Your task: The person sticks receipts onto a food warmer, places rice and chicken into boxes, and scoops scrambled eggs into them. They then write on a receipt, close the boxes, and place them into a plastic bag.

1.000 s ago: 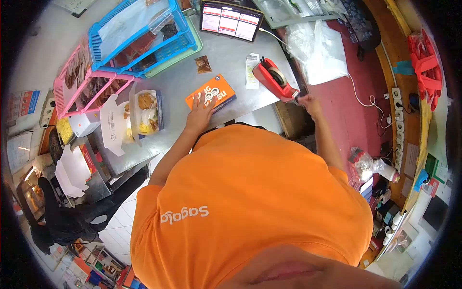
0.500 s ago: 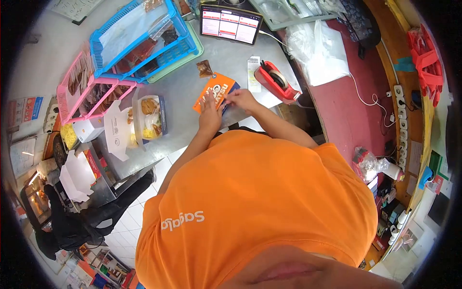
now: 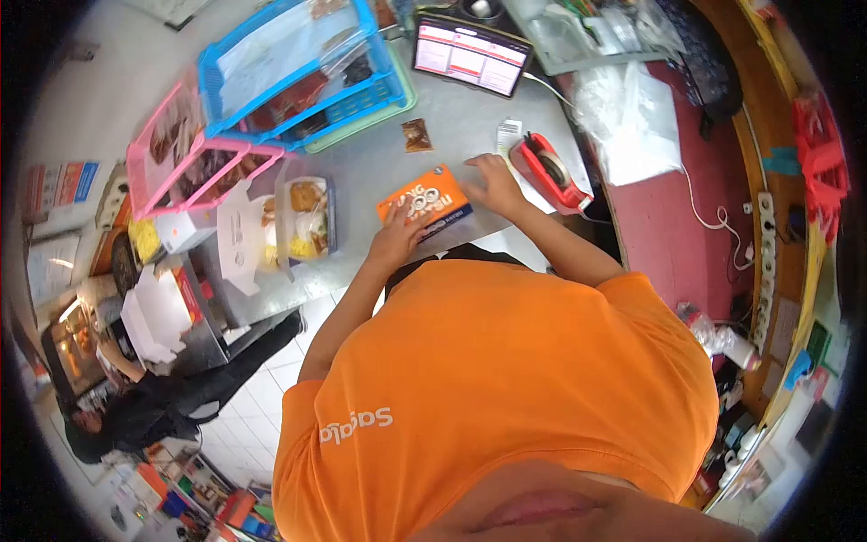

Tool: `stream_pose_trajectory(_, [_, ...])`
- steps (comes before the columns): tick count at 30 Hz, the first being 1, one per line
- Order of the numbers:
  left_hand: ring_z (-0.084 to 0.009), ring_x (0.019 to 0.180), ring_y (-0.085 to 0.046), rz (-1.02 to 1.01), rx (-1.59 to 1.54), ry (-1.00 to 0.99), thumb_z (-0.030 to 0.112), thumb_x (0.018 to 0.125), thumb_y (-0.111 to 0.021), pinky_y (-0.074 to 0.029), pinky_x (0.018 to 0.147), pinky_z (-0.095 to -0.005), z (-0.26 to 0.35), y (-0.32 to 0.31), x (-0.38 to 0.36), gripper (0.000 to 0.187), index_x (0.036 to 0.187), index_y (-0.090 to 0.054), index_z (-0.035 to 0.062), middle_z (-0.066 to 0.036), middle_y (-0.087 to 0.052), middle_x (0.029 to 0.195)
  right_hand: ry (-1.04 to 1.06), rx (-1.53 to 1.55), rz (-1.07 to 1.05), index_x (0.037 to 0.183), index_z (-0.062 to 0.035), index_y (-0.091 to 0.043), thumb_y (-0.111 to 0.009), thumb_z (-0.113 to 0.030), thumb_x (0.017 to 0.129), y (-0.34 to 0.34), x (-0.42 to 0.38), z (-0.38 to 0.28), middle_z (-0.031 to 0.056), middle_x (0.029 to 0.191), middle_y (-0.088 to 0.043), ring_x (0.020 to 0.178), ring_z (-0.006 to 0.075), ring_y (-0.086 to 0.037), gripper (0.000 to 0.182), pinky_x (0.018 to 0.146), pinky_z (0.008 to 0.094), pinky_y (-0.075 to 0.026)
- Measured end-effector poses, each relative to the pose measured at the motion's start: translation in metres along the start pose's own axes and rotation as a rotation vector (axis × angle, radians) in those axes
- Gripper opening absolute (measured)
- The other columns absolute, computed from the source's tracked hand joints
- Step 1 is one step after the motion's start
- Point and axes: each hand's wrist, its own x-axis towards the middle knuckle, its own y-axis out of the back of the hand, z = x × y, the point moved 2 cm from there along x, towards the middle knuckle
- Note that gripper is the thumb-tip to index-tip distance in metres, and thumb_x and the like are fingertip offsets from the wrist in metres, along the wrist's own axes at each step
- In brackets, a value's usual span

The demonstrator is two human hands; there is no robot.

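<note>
A closed orange and dark blue box (image 3: pixel 440 193) lies on the metal table (image 3: pixel 352 172). My left hand (image 3: pixel 397 237) rests on its left part, fingers spread over the lid. Just off the box's right side is my right hand (image 3: pixel 494 183), its fingers apart and holding nothing. A small brown sachet (image 3: pixel 417 135) lies beyond the box. Right of my right hand stands a red tape dispenser (image 3: pixel 551 173) on white paper. To the left, an open box of food (image 3: pixel 307 217) shows yellow and brown pieces inside.
Blue (image 3: pixel 339 110) and pink baskets (image 3: pixel 208 181) hold packets at the back left. A tablet (image 3: pixel 471 52) stands at the back, near a grey tray (image 3: pixel 578 41) and plastic bags (image 3: pixel 625 117). A person in black (image 3: pixel 181 406) is at the lower left.
My right hand has left the box's edge and opened. The box has turned and lies flatter, with my left hand still on it. The brown sachet now lies apart from the box. The view has shifted.
</note>
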Motion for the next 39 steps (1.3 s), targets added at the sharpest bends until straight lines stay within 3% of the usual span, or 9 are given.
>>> stream_pose_trajectory(6, [-0.0435,0.134,-0.011,0.644,-0.081,0.18,0.04,0.08,-0.062,-0.009,0.104,-0.0592,-0.038,0.016,-0.071,0.076,0.138,-0.028,0.0038,-0.024,-0.018,0.145,0.602,-0.294,-0.57,0.131,-0.0278,-0.043,-0.068,-0.032,0.072,-0.058,-0.024,-0.063,0.0103,0.143,-0.028,0.131,0.0324,-0.027,0.065,0.101,0.0628,-0.017])
stream_pose_trajectory(9, [-0.0446,0.134,-0.008,0.934,0.146,0.503,0.04,0.077,-0.065,-0.007,0.105,-0.0568,-0.065,0.039,-0.128,0.087,0.139,-0.02,-0.0021,-0.027,-0.014,0.144,0.682,-0.461,-0.341,0.13,-0.0267,-0.044,-0.069,-0.034,0.07,-0.071,-0.013,-0.039,0.0074,0.145,-0.025,0.134,0.0319,-0.023,0.065,0.103,0.0637,-0.01])
stream_pose_trajectory(13, [-0.0419,0.132,-0.016,0.976,0.082,0.602,0.024,0.07,-0.074,-0.011,0.106,-0.0497,-0.123,0.067,-0.182,0.097,0.139,-0.014,-0.0055,-0.029,-0.019,0.141,0.126,-0.49,-0.352,0.128,-0.0212,-0.046,-0.074,-0.035,0.067,-0.055,0.013,-0.073,0.0193,0.143,-0.024,0.134,0.0376,-0.018,0.069,0.101,0.066,-0.009])
stream_pose_trajectory(20, [-0.0149,0.086,-0.057,0.899,-0.817,0.377,0.001,0.079,-0.045,-0.048,0.066,-0.0238,-0.204,0.038,-0.155,0.048,0.127,-0.046,0.0011,-0.011,-0.053,0.11,0.273,0.058,-0.373,0.123,0.0078,-0.042,-0.072,-0.043,0.067,-0.188,0.127,-0.175,0.0323,0.131,-0.035,0.126,0.0434,-0.03,0.081,0.103,0.0446,-0.031])
stream_pose_trajectory(26, [-0.0219,0.095,-0.054,1.192,-1.128,0.825,0.013,0.081,-0.042,-0.044,0.085,-0.0328,-0.24,0.05,-0.134,0.033,0.105,-0.053,-0.0065,-0.01,-0.056,0.096,-0.191,0.223,-0.404,0.126,0.0058,-0.041,-0.068,-0.054,0.066,-0.245,0.156,-0.169,0.029,0.112,-0.055,0.104,0.0363,-0.056,0.089,0.09,0.0385,-0.043])
stream_pose_trajectory(30, [-0.0216,0.098,-0.05,0.944,-1.355,0.528,0.014,0.079,-0.044,-0.041,0.087,-0.0316,-0.241,0.065,-0.117,0.028,0.099,-0.052,-0.0042,-0.01,-0.054,0.096,-0.314,0.223,-0.365,0.127,0.0041,-0.041,-0.068,-0.05,0.07,-0.196,0.116,-0.126,0.0257,0.112,-0.056,0.101,0.0359,-0.057,0.083,0.088,0.0384,-0.044])
stream_pose_trajectory(32, [-0.0208,0.095,-0.048,0.652,-0.73,0.426,0.012,0.077,-0.045,-0.038,0.087,-0.0299,-0.239,0.074,-0.098,0.026,0.099,-0.05,-0.0021,-0.01,-0.053,0.094,0.337,0.135,-0.135,0.124,0.0009,-0.045,-0.06,-0.04,0.082,-0.169,0.109,-0.11,0.0219,0.106,-0.059,0.1,0.0364,-0.055,0.06,0.084,0.0394,-0.046])
stream_pose_trajectory(35, [-0.0192,0.088,-0.048,0.64,-1.159,0.409,0.01,0.076,-0.045,-0.038,0.083,-0.028,-0.229,0.074,-0.056,0.025,0.097,-0.051,-0.0007,-0.009,-0.052,0.091,0.386,0.222,-0.23,0.123,-0.0002,-0.044,-0.05,-0.029,0.09,-0.173,0.089,-0.096,0.02,0.1,-0.057,0.097,0.0364,-0.054,0.044,0.084,0.0396,-0.044])
stream_pose_trajectory(39, [-0.0174,0.09,-0.049,0.264,-1.009,0.318,0.01,0.078,-0.043,-0.038,0.084,-0.0263,-0.216,0.076,-0.03,0.028,0.102,-0.053,-0.0002,-0.009,-0.055,0.094,-0.117,0.62,0.043,0.118,0.0018,-0.044,-0.046,-0.026,0.093,-0.183,0.058,-0.114,0.0205,0.096,-0.055,0.092,0.037,-0.053,0.038,0.085,0.0411,-0.043])
